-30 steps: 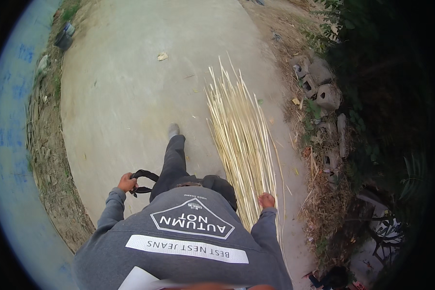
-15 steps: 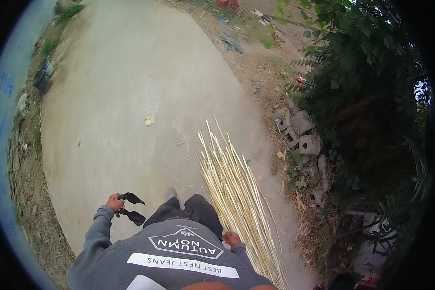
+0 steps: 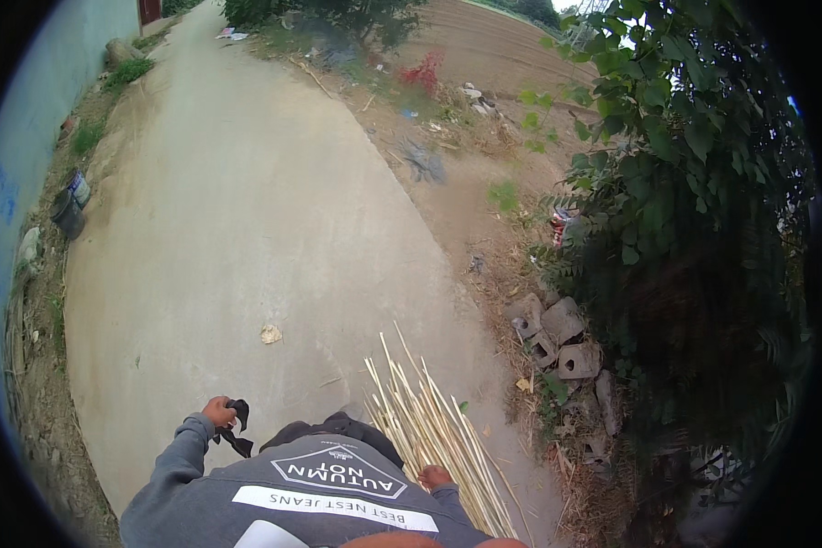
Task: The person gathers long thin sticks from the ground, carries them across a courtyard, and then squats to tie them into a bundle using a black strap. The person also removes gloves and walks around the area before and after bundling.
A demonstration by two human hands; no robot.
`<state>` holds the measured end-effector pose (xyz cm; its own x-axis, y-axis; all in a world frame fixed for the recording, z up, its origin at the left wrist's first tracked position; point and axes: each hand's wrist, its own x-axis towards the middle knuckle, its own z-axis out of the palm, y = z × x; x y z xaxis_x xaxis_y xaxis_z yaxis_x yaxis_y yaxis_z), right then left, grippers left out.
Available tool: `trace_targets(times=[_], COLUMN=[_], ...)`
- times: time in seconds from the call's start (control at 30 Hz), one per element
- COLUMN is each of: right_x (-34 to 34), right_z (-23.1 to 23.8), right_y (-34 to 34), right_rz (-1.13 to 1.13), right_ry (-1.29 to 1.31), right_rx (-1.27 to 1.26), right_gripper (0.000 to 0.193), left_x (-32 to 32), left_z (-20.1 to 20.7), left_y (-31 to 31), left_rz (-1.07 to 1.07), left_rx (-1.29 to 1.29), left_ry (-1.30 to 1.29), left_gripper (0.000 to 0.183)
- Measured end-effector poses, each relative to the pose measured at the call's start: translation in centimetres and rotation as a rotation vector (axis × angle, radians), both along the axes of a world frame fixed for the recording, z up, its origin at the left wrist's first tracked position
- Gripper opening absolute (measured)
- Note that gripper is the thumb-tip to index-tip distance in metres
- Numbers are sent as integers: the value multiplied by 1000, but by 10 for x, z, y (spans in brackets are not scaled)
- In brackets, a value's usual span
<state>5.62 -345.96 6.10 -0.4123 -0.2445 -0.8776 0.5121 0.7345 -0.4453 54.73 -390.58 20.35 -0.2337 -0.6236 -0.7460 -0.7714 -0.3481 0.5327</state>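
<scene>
One long bundle of thin, straight, pale-yellow stalks (image 3: 420, 420) lay at the near right of the grey concrete path (image 3: 201, 228). In my head view, its long axis ran from far left to near right, with the far tips fanned apart and the near end hidden by the wearer's grey long-sleeved top (image 3: 192, 484).

Governing relation: I read the right hand (image 3: 436, 477) as the nearer of the two. It overlapped the near, left part of the bundle in the view, and most of the visible stalk length extended far of its fingers. Those fingers appeared curled; I could not tell whether they pinched any stalks or only hung above them.

The left hand (image 3: 217, 412) was positioned at the near left, well apart from the bundle, which lay to its right. Its fingers were closed around a limp black fabric-like strip (image 3: 238, 411), with two lengths hanging to the right of the grip.

Surroundings: I noted a crumpled tan scrap (image 3: 270, 334) far of both hands, and grey hollow blocks (image 3: 578, 361) beyond the path's right edge.
</scene>
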Motion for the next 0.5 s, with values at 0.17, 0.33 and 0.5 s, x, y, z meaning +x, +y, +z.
trace_targets(times=[0.17, 0.33, 0.5], right_x=[-52, -65, 46], right_z=[33, 31, -25], right_y=[-92, -98, -47], right_rz=[-100, -395, -1142], right_ry=[92, 253, -224], right_rx=[-148, -177, -645], right_gripper=[30, 35, 17], left_x=[-37, -106, -207], left_z=[-23, -40, -45], left_y=[-69, -180, -338], left_rz=[-87, -379, -589], left_rx=[77, 159, 136], left_ry=[-45, -117, -127], left_gripper=[17, 16, 21])
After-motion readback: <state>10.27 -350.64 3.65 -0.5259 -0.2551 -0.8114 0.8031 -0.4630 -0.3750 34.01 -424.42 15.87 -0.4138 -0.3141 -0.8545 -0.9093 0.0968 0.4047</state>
